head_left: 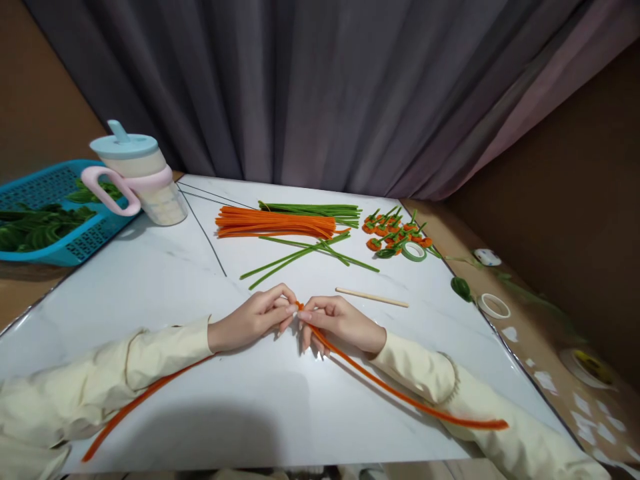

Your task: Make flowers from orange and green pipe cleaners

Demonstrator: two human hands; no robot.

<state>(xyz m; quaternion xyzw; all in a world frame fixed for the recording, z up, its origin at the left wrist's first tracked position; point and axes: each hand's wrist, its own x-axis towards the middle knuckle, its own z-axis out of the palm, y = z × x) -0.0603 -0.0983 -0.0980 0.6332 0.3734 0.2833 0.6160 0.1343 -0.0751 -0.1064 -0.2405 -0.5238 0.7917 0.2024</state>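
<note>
Above the middle of the white table, my left hand (253,321) and my right hand (346,324) meet fingertip to fingertip. Both are closed in a pinch on an orange pipe cleaner (400,389), with a small bent or twisted bit of it showing between the fingers. One long end slopes down to the right across my right sleeve. Another orange length runs out beneath my left forearm to the lower left; my hand hides where it joins. Just beyond my right hand lies a thin wooden stick (373,297).
Farther back lie an orange pipe cleaner bundle (275,223), green pipe cleaners (320,208) and several loose green ones (295,257). Small orange-and-green pieces (393,230) and a green tape roll (414,251) sit at right. A lidded tumbler (131,167) and blue basket (75,252) stand left.
</note>
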